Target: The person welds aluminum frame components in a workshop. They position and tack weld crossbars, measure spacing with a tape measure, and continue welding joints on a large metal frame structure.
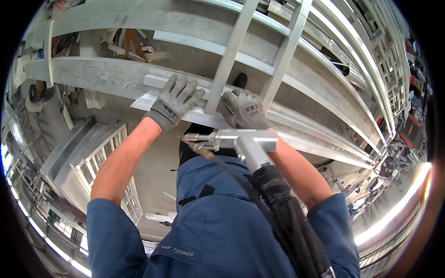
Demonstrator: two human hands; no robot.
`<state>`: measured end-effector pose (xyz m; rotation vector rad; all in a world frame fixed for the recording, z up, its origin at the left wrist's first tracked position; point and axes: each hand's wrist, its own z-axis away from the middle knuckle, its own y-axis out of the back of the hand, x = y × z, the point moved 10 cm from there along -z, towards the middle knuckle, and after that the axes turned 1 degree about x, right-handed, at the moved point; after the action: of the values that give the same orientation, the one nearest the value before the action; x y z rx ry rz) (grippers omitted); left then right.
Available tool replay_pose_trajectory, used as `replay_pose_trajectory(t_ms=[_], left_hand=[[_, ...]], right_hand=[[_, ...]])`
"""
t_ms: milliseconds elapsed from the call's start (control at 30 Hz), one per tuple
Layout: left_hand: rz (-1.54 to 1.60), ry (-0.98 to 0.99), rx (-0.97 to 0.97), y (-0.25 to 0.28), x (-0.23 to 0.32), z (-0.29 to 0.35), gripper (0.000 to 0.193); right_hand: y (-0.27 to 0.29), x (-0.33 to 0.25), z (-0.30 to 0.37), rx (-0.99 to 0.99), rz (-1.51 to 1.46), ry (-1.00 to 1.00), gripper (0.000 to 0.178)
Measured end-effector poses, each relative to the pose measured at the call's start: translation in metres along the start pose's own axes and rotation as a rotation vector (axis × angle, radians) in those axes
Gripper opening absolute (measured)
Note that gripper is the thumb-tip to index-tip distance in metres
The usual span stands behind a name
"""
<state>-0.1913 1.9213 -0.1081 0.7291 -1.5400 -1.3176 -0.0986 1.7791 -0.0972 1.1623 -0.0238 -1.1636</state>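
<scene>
My left hand [178,99], in a grey work glove, lies with fingers spread across the end of a silver metal rail [155,80]. Just to its right, my gloved right hand [244,110] is bent over the same rails, beside the lower end of a flat crossbar [230,60]; its fingertips are partly hidden. A second crossbar [287,53] slants past on its right side. Below the hands, a silver welding gun [245,140] with a copper-coloured nozzle sits in front of my body, over my right forearm. Neither hand grips it. Its black-wrapped hose [289,217] runs down toward the lower edge.
Wide grey beams [106,74] run under the rails, with offcuts [134,44] on the floor between them. Long rails [324,125] stretch to the right. A white slatted frame [99,153] stands at lower left. A fan [384,166] is at far right.
</scene>
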Motion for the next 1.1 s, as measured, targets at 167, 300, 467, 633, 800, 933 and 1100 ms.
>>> replay_pose_trajectory(t_ms=[167, 300, 467, 633, 800, 933, 1100], left_hand=[[0.018, 0.008, 0.006, -0.005, 0.000, 0.006, 0.092], [0.041, -0.001, 0.049, 0.006, 0.001, 0.004, 0.095], [0.059, 0.018, 0.098, 0.009, -0.001, 0.005, 0.094], [0.087, 0.057, 0.051, 0.005, -0.003, 0.009, 0.093], [0.080, 0.054, 0.055, 0.007, -0.002, 0.007, 0.092], [0.088, 0.066, 0.070, 0.006, 0.000, 0.008, 0.092], [0.106, 0.063, 0.077, 0.007, 0.002, 0.008, 0.093]], right_hand=[[-0.001, 0.044, -0.018, -0.003, -0.463, -0.479, 0.043], [-0.035, 0.078, -0.038, -0.016, -0.760, -0.361, 0.059], [-0.018, 0.050, -0.049, -0.358, -0.857, -0.329, 0.065], [-0.031, 0.054, -0.058, -0.244, -1.011, -0.312, 0.045], [-0.037, 0.061, -0.056, -0.204, -1.023, -0.359, 0.049], [-0.031, 0.057, -0.054, -0.177, -1.048, -0.357, 0.048], [-0.039, 0.059, -0.055, -0.156, -1.088, -0.358, 0.040]])
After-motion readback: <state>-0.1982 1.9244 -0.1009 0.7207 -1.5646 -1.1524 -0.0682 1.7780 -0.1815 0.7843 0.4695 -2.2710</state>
